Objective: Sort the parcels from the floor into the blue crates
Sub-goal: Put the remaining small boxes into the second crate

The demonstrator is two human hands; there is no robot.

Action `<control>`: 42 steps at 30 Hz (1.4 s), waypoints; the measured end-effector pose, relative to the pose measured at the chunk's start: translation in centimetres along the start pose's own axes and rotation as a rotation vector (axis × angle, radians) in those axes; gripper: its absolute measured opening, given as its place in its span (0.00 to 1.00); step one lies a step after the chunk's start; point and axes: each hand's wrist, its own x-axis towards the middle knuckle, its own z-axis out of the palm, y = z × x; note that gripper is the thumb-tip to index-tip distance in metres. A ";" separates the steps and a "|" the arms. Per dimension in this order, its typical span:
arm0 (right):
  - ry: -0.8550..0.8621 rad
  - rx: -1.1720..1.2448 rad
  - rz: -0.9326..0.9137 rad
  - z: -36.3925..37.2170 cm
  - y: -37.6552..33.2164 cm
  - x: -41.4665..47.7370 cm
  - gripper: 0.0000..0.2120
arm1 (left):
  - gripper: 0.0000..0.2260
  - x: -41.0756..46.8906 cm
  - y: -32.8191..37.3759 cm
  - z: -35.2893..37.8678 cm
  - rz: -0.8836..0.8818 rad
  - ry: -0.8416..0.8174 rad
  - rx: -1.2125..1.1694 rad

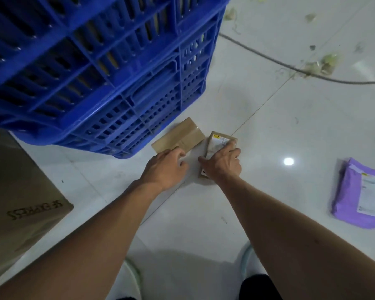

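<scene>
Head view looks down on two brown parcels lying on the floor [268, 159], side by side at the foot of a blue crate [117, 72]. The labelled parcel [220, 142] lies directly under the right hand [222, 164]; its long axis runs away from the person, roughly in line with that forearm. The right hand is spread flat over its near half, fingers part open, thumb at the left edge; it presses or starts to grip, but the parcel is not lifted. The plain taped parcel [179, 137] sits just left of it, its long axis slanting up to the right, one end close against the crate wall. The left hand [167, 166] is at its near corner, fingers curled and touching the edge; whether it has a true hold I cannot tell.

Each hand is nearer its own parcel, so the coming lift looks like one parcel per hand, then up and left over the crate rim.

Counted: two brown parcels at the hands, one purple parcel [362, 193] well apart to the right, so three on the floor in sight. One blue crate shows, with some brown goods dimly seen through its slats. One large carton [20, 191] stands at the left.
</scene>
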 end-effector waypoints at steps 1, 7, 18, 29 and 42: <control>-0.018 -0.012 0.004 -0.8 0.5 -0.4 0.59 | 0.16 -0.6 0.1 -0.4 -0.002 -0.004 -0.003; -0.071 -0.157 -0.077 -8.6 2.6 -5.8 0.59 | 0.15 -6.7 1.3 -4.4 -0.075 0.035 -0.021; -0.115 -0.348 -0.242 -30.0 -0.9 -21.3 0.52 | 0.15 -24.7 10.5 -17.3 -0.048 0.044 -0.009; -0.188 -0.405 -0.449 -46.0 -5.7 -37.1 0.55 | 0.19 -41.5 16.5 -31.3 -0.144 0.045 -0.014; -0.031 -0.361 -0.920 -56.8 -7.1 -44.2 0.44 | 0.15 -54.2 19.8 -37.0 -0.345 0.279 -0.503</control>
